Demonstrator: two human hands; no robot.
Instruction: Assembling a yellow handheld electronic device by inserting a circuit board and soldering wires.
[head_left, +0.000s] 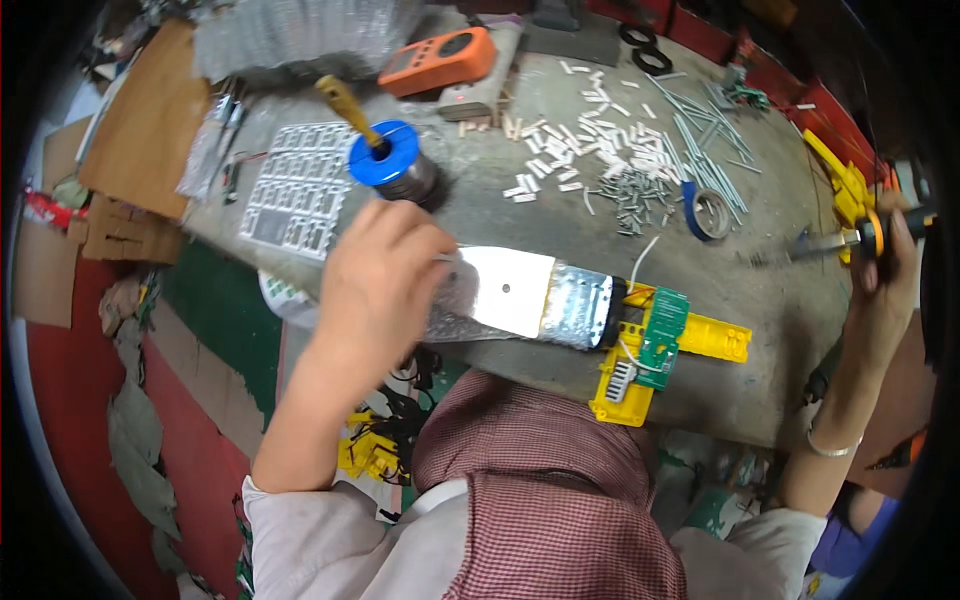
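Observation:
My left hand (385, 275) is closed with its fingers curled together, just in front of a solder spool (405, 180) with a blue rim; what it pinches is too small to make out. At the far right, my right hand (893, 255) grips a soldering iron (835, 243), whose blurred tip points left over the table. Between the hands, at the near edge, lies a yellow plastic housing (715, 338) with a green circuit board (664, 335) and white wires. Beside it are a clear-topped block (580, 303) and a white plate (510, 290) on bubble wrap.
A screwdriver (345, 103) stands in the spool. Behind are an orange multimeter (440, 60), scattered white pieces (600, 140), screws (637, 200), metal rods (705, 150) and a blue tape roll (707, 212). A white grid panel (297, 185) lies left; a yellow holder (845, 180) stands right.

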